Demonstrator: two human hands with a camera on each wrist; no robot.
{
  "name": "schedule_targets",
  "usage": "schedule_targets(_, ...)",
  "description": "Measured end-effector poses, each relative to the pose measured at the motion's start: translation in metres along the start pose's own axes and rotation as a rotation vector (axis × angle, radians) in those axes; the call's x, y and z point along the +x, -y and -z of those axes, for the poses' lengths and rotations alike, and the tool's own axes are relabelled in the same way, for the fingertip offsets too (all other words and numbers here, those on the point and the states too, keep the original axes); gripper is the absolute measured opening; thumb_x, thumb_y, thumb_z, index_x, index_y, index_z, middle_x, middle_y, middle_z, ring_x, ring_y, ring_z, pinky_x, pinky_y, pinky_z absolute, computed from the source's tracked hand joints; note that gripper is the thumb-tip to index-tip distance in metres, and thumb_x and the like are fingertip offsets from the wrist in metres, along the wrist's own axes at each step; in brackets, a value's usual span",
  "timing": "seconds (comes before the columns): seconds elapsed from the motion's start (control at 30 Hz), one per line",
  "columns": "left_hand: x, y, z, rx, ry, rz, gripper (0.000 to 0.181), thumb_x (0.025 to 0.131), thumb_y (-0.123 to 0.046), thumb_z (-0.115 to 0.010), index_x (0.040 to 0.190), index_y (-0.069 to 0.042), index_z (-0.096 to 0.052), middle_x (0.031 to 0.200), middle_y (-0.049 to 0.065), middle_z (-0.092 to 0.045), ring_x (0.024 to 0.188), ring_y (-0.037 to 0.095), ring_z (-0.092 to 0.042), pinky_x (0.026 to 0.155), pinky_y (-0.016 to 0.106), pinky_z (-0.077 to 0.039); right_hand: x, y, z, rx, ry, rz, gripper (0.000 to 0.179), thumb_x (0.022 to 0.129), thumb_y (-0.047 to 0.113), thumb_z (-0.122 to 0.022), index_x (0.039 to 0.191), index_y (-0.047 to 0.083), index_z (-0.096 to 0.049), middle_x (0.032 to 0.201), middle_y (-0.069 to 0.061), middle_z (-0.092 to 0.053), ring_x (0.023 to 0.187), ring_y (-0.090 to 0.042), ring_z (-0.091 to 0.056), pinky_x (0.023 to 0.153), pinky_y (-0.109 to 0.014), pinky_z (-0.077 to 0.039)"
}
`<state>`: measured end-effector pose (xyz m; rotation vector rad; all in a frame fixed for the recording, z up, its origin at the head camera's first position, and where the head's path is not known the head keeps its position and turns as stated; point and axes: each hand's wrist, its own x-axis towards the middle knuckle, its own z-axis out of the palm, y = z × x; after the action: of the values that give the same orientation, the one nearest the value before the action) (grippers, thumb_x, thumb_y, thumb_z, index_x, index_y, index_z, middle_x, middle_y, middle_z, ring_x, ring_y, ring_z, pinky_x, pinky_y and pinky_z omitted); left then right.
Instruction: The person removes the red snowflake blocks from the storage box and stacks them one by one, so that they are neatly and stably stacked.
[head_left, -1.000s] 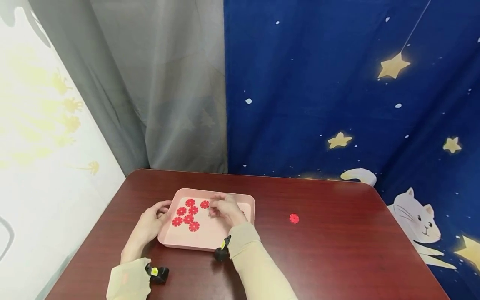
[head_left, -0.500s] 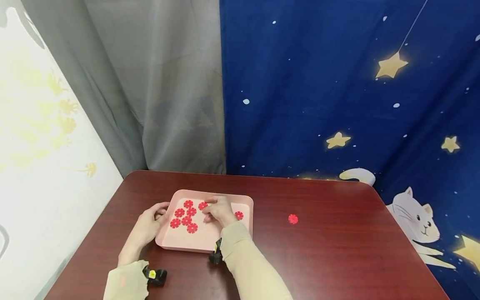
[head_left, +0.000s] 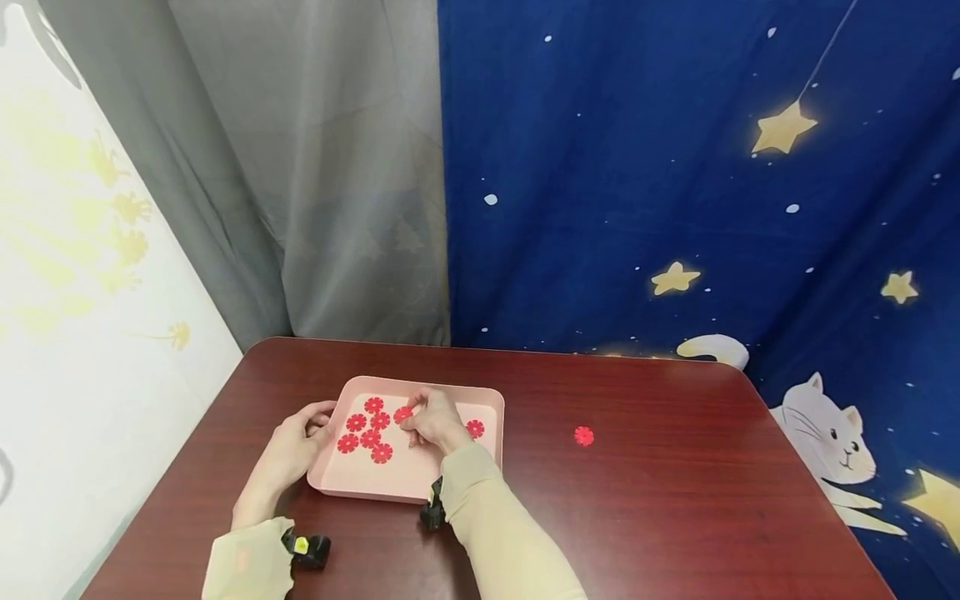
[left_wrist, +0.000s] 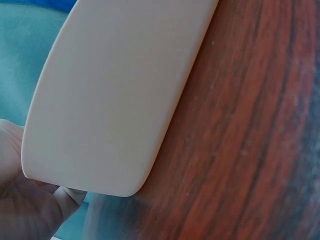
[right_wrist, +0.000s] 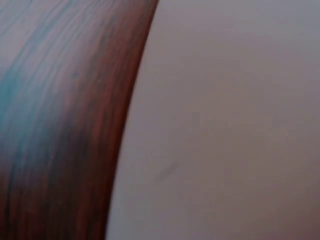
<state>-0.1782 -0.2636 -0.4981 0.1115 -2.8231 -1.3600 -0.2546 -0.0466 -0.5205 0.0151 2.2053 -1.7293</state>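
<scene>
A shallow pink tray sits on the left half of the table. My left hand grips its left wall; the left wrist view shows part of that hand at the tray's corner. Over the tray, my right hand has its thumb and index finger pinching a red notched plastic disc, partly hidden by the fingers. Several like red discs lie grouped in the tray's left part. One more disc is right of the hand. The right wrist view shows no fingers, only tray wall and table.
A single red disc lies on the dark red wooden table, right of the tray. Behind the table hang a grey curtain and a blue curtain with stars.
My right hand has moved left and uncovered the disc at the tray's right. Its fingers have closed at the upper middle disc, which has shifted slightly nearer. The left hand stays at the tray.
</scene>
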Motion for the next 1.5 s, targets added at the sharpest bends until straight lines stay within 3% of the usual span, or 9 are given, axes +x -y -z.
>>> schedule_targets(0.47, 0.001, 0.002, 0.004, 0.024, -0.005, -0.018, 0.041, 0.099, -0.011, -0.057, 0.138, -0.001, -0.049, 0.107, 0.016, -0.058, 0.091, 0.026, -0.055, 0.074, 0.033, -0.046, -0.003, 0.005, -0.004, -0.11, 0.037, 0.141, 0.024, 0.08, -0.009, -0.074, 0.095, 0.001, -0.058, 0.064, -0.004, -0.045, 0.041, -0.018, -0.055, 0.043, -0.024, -0.045)
schedule_targets(0.67, 0.0, 0.007, 0.005, 0.03, -0.012, -0.019, 0.041, 0.098, -0.01, -0.056, 0.138, -0.002, -0.049, 0.108, 0.016, -0.057, 0.089, 0.026, -0.055, 0.07, 0.029, -0.047, -0.003, 0.011, 0.004, -0.07, 0.084, 0.126, 0.022, 0.082, -0.008, -0.073, 0.095, 0.002, -0.058, 0.063, -0.01, -0.054, 0.043, -0.021, -0.058, 0.041, -0.023, -0.04)
schedule_targets(0.77, -0.001, 0.008, 0.008, 0.036, -0.018, -0.025, 0.041, 0.098, -0.009, -0.056, 0.138, -0.002, -0.049, 0.108, 0.017, -0.058, 0.088, 0.026, -0.056, 0.07, 0.03, -0.047, -0.005, 0.019, 0.012, 0.002, 0.112, 0.169, 0.022, 0.082, -0.012, -0.069, 0.097, 0.001, -0.059, 0.064, -0.014, -0.059, 0.045, -0.02, -0.058, 0.042, -0.024, -0.041)
schedule_targets(0.93, -0.001, 0.004, 0.008, 0.018, -0.005, -0.012, 0.042, 0.098, -0.009, -0.056, 0.139, -0.002, -0.048, 0.11, 0.017, -0.057, 0.09, 0.026, -0.056, 0.071, 0.03, -0.048, -0.016, 0.035, 0.038, 0.12, 0.135, 0.273, 0.023, 0.083, -0.01, -0.069, 0.1, -0.001, -0.059, 0.069, -0.022, -0.061, 0.05, -0.024, -0.059, 0.045, -0.027, -0.044)
schedule_targets(1.2, 0.0, -0.001, 0.005, 0.018, -0.011, -0.018, 0.04, 0.098, -0.008, -0.056, 0.137, -0.002, -0.05, 0.108, 0.016, -0.058, 0.09, 0.026, -0.055, 0.073, 0.032, -0.047, -0.053, 0.053, 0.097, 0.183, 0.1, 0.435, 0.026, 0.086, -0.003, -0.072, 0.106, -0.003, -0.055, 0.084, -0.037, -0.059, 0.05, -0.021, -0.059, 0.046, -0.027, -0.045)
schedule_targets(1.5, 0.002, -0.001, 0.001, 0.022, 0.005, -0.023, 0.041, 0.098, -0.01, -0.057, 0.137, -0.002, -0.05, 0.106, 0.015, -0.058, 0.09, 0.026, -0.055, 0.074, 0.033, -0.047, -0.096, 0.021, 0.159, 0.362, -0.061, 0.517, 0.029, 0.084, -0.006, -0.072, 0.107, -0.007, -0.054, 0.082, -0.03, -0.061, 0.051, -0.023, -0.06, 0.046, -0.025, -0.046)
